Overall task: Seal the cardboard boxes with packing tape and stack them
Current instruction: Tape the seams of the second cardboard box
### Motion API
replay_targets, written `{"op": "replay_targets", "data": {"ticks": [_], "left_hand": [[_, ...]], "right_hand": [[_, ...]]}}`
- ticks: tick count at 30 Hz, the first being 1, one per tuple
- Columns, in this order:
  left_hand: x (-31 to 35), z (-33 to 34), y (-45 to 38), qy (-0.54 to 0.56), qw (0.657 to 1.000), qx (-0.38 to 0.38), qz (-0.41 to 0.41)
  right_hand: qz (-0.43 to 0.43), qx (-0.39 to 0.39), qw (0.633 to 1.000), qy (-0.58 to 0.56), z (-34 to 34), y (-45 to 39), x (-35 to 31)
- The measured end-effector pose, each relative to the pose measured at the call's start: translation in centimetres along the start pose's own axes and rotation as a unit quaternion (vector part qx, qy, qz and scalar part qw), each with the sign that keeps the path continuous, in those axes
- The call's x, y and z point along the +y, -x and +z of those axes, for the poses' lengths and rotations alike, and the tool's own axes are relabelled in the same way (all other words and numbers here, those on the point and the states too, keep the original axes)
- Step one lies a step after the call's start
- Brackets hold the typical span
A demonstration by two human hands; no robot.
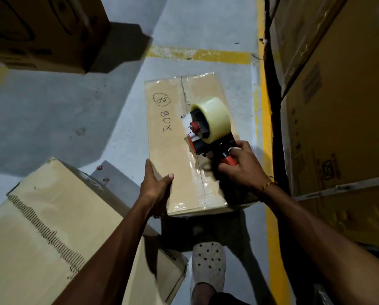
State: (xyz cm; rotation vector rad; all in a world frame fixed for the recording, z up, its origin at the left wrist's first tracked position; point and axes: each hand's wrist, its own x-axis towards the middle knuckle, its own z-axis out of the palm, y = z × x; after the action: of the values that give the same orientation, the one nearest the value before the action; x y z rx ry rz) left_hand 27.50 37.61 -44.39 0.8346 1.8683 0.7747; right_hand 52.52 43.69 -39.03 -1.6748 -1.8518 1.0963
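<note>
A cardboard box (168,146) marked "8 BOX" lies on the floor in the middle of the view. Clear tape runs along the near half of its centre seam. A red and black tape dispenser (208,130) with a clear tape roll sits on that seam, about halfway along. My right hand (242,166) grips the dispenser's red handle. My left hand (155,183) holds the box's near left edge, thumb on top and fingers down the side.
Another cardboard box (58,227) lies at the lower left, touching my left forearm. A dark box (41,29) stands at the upper left. Tall stacked cartons (338,119) wall the right side beyond a yellow floor line (266,137). My foot in a white clog (208,265) stands below the box.
</note>
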Motion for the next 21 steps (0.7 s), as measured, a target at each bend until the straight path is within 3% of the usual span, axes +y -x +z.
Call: {"op": "replay_targets", "data": {"ticks": [5,8,10,12,15,17,21], "left_hand": [[1.3,-1.6,2.9,-0.017,0.997,-0.067,-0.034],[2.5,-3.0,4.5,0.009,0.999,-0.027,-0.046],[3.7,-4.4,5.8,0.094,0.994,0.007,-0.056],[5.3,-6.0,8.1,0.225,0.972,-0.006,-0.067],[6.5,-9.3,11.6,0.416,0.905,-0.033,-0.075],[6.6,-12.2,13.9,0.475,0.875,-0.057,-0.071],[6.6,-17.1,19.8,0.402,0.913,-0.065,-0.036]], "right_hand": [[-0.007,-0.015,0.995,-0.096,0.4,1.9,-2.7],[-0.006,-0.053,0.984,-0.17,0.9,4.3,-6.0],[0.002,-0.094,0.977,-0.191,1.2,5.5,-8.1],[0.005,-0.141,0.969,-0.202,1.5,6.9,-10.2],[0.025,-0.212,0.946,-0.243,2.2,9.4,-13.7],[0.046,-0.251,0.925,-0.282,2.2,11.7,-16.3],[0.082,-0.325,0.886,-0.32,2.9,16.0,-19.4]]}}
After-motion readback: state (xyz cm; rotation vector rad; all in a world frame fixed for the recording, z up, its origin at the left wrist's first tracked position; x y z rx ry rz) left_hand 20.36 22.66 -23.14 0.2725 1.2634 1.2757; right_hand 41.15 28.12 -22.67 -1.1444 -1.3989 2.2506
